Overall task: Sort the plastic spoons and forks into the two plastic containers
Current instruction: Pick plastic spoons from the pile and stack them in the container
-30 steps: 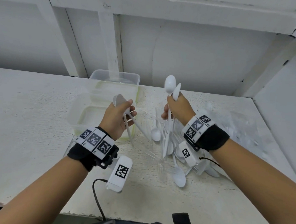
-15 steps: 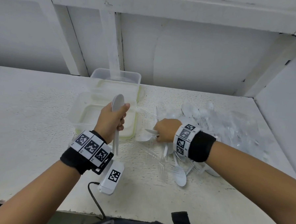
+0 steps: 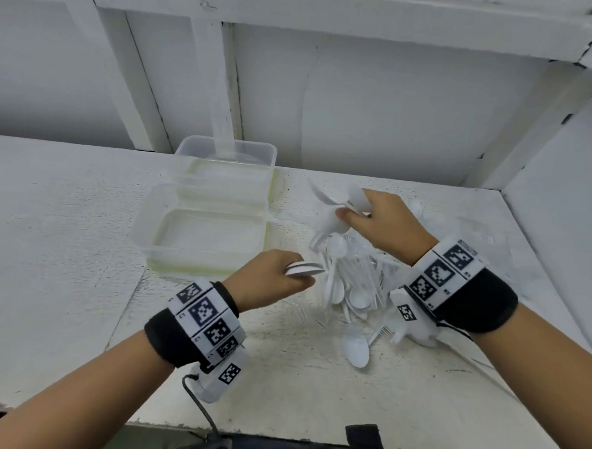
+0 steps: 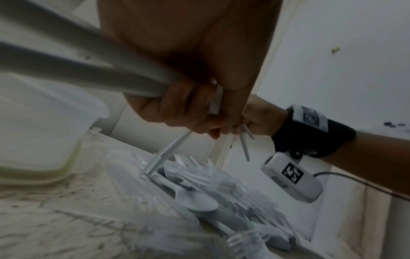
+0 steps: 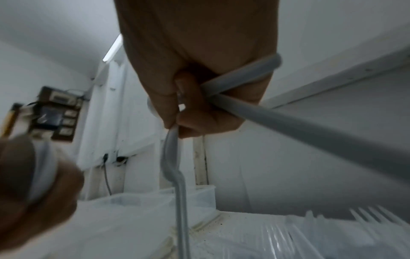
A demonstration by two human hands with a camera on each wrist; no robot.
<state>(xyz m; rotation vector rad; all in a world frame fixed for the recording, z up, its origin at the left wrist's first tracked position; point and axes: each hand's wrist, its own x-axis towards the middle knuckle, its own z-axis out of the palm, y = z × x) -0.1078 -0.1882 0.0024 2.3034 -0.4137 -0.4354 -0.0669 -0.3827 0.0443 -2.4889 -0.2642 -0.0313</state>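
Fingers [image 3: 294, 263] of left hand [image 3: 267, 279] curl round spoons [image 3: 304, 268]; right hand [image 3: 387, 225] grips more spoons [image 3: 336, 214] above cutlery pile [image 3: 353, 289] on surface [image 3: 63, 246], beside two containers [image 3: 170, 248].

White spoons [image 3: 357, 346] and white forks [image 5: 375, 217] are seen in the pile; some pieces are clear. Containers [image 3: 198, 233] are rendered translucent, with a yellow-green tint at the base edges. Table [image 3: 63, 246] is painted white, speckled with dark flecks. Wall [image 3: 379, 118] and beams are white. Wristbands [image 3: 479, 302] are black, overlaid with white strips carrying black square-code patterns. Wrist modules [image 4: 292, 180] are white with a black-and-white code tag.
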